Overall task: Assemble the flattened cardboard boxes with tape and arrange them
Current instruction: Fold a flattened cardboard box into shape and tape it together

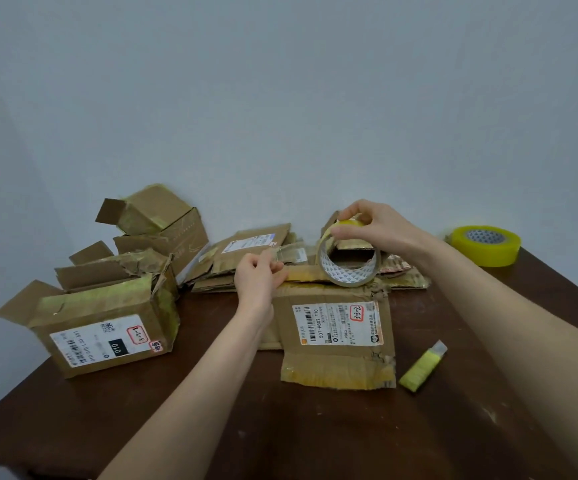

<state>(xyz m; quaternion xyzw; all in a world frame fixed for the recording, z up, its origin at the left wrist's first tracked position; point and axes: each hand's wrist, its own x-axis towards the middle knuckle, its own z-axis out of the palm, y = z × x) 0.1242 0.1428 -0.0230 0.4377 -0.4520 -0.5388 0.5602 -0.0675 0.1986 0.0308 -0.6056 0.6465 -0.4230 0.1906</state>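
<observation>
While my right hand (381, 225) grips the translucent yellowish tape roll with the printed white core (348, 271) upright, my left hand (258, 277) pinches the clear free end of the tape (291, 250), stretched toward 9 o'clock. Both sit over the 12 o'clock edge of the flattened brown cardboard box with the white shipping label (336, 365), which lies flat on the dark brown wooden table (280, 427). Risks, as I judge them: slack lets the strip fold onto itself; a skewed pull splits it. The yellow utility knife (424, 367), at the box's 4 o'clock, needs a free hand.
</observation>
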